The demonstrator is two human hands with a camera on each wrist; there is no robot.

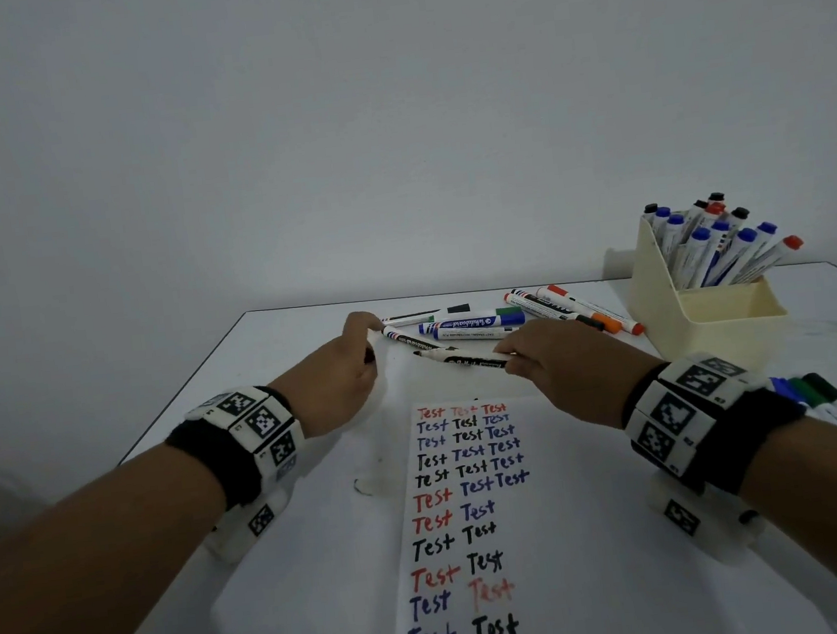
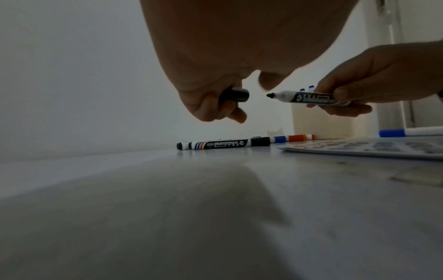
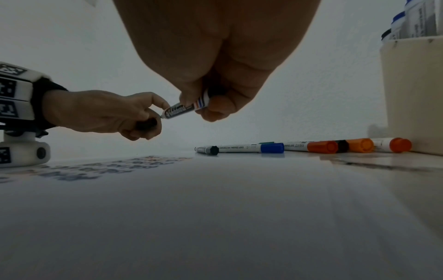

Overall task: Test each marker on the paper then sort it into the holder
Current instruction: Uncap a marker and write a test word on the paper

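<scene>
My right hand (image 1: 544,355) grips an uncapped black marker (image 1: 462,357) by its rear half, tip pointing left, above the top edge of the paper (image 1: 459,529). In the left wrist view the same black marker (image 2: 309,97) shows its bare tip a short gap from the black cap (image 2: 236,94), which my left hand (image 2: 215,102) holds in curled fingers. The left hand (image 1: 345,376) hovers left of the marker. The cream holder (image 1: 704,307) stands at the far right with several capped markers in its tall back section.
Loose markers (image 1: 474,324) with black, blue, green and orange caps lie beyond the paper. More capped markers (image 1: 806,392) lie by my right wrist. The paper carries rows of "Test" in red, blue and black. A wall runs behind the table's far edge.
</scene>
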